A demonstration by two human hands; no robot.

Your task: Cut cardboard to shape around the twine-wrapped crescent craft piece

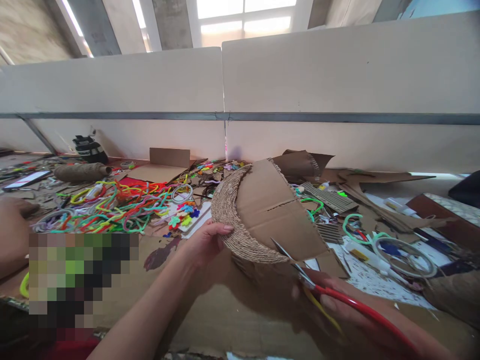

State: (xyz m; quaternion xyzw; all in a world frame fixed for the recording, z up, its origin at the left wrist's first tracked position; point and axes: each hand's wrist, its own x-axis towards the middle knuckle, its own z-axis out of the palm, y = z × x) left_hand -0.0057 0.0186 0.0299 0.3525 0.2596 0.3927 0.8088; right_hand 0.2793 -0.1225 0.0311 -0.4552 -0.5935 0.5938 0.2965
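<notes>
- In the head view, the left hand pinched the twine crescent at its left near side; the thumb lay on the front and the other fingers went behind, presumably so that the piece stayed steady off the tabletop;
- the crescent ran along the left and near edge of a cardboard piece, which filled its hollow and reached out to the right; the two were held up in the middle, tilted, likely to give the blades free room;
- the right hand was blurred, yet its fingers were wrapped round the red-handled scissors; one blade crossed in front of the cardboard near the crescent's right tip, seemingly to follow that border; whether the blades bit could not be told;
- to the left, coloured fuzzy strands lay heaped near a twine cone, perhaps pushed aside to free the near middle; another person's hand was beyond the strands' left end;
- to the right lay a glue bottle beside a clear ring, apparently within easy reach.
</notes>
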